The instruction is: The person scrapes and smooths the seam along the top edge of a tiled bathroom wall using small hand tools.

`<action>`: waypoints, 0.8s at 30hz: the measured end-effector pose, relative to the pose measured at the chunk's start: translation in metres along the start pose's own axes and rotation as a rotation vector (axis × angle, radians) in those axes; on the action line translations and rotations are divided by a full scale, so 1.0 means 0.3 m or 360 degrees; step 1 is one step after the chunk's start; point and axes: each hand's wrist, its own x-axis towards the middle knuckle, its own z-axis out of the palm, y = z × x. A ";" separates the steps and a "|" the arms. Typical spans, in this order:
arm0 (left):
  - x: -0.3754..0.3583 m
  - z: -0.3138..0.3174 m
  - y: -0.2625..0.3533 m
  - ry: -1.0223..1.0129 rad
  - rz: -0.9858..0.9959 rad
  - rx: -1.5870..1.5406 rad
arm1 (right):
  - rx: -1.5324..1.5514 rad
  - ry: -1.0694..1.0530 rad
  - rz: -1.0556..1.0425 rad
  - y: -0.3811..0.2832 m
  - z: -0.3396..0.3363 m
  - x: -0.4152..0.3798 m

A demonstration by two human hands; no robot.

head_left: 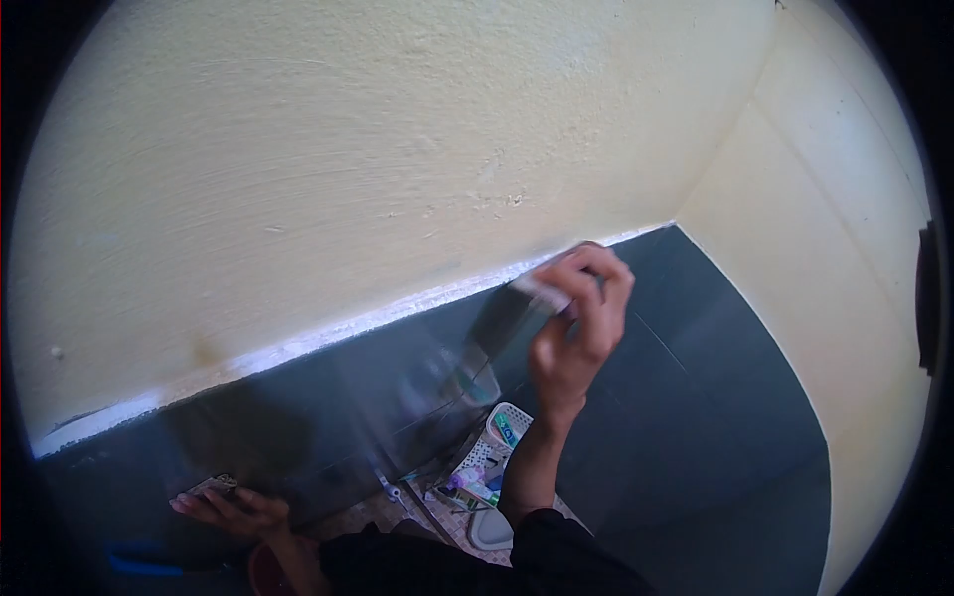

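Observation:
My right hand (pixel 588 323) is raised against the wall, its fingers bent around a pale flat piece (pixel 542 294), blurred by motion. The piece lies at the white strip (pixel 338 336) that runs along the top edge of the dark tiles (pixel 696 397). Above the strip is the rough cream wall (pixel 298 179). Lower left, my left hand (pixel 238 512) grips a small flat piece (pixel 211 485) with a dark, speckled end, held in front of the tiles. What either piece is made of I cannot tell.
Below my right arm, a white perforated basket (pixel 513 408) holds packets and bottles. Near it are a tap-like fitting (pixel 391 487) and a pale grey rounded object (pixel 489 531). A blue edge (pixel 144 561) shows lower left. The wall turns a corner at right.

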 end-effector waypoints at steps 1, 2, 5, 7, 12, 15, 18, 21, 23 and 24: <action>-0.001 0.002 -0.003 0.0016 0.0010 0.0004 | 0.0004 -0.0001 0.0006 0.002 -0.004 -0.004; 0.000 0.000 -0.005 0.0016 0.0009 0.0008 | -0.0159 -0.0028 0.0120 0.007 -0.007 -0.006; 0.005 0.007 0.008 0.0035 -0.0003 -0.0020 | -0.0257 -0.0065 0.0115 -0.016 0.034 -0.026; 0.007 0.005 0.006 0.0027 0.0004 0.0006 | 0.0039 -0.0098 -0.0223 -0.069 0.052 -0.028; -0.002 0.003 -0.028 0.0021 0.0081 0.0025 | -0.0303 -0.0017 0.0196 -0.026 -0.008 -0.013; -0.019 0.003 -0.035 0.0021 0.0081 0.0033 | -0.0106 -0.0085 -0.0061 -0.067 0.043 -0.025; -0.018 0.011 -0.035 0.0041 0.0085 0.0013 | -0.0036 -0.0050 -0.0108 -0.073 0.030 -0.017; -0.020 0.007 -0.046 0.0034 0.0088 0.0020 | -0.0160 -0.0031 0.0112 -0.040 -0.001 -0.017; -0.028 0.006 -0.042 0.0024 0.0082 0.0032 | -0.0207 -0.0144 0.0202 -0.029 0.014 -0.026; -0.026 0.007 -0.040 0.0029 0.0068 0.0017 | -0.0151 -0.0134 0.0073 -0.047 0.031 -0.035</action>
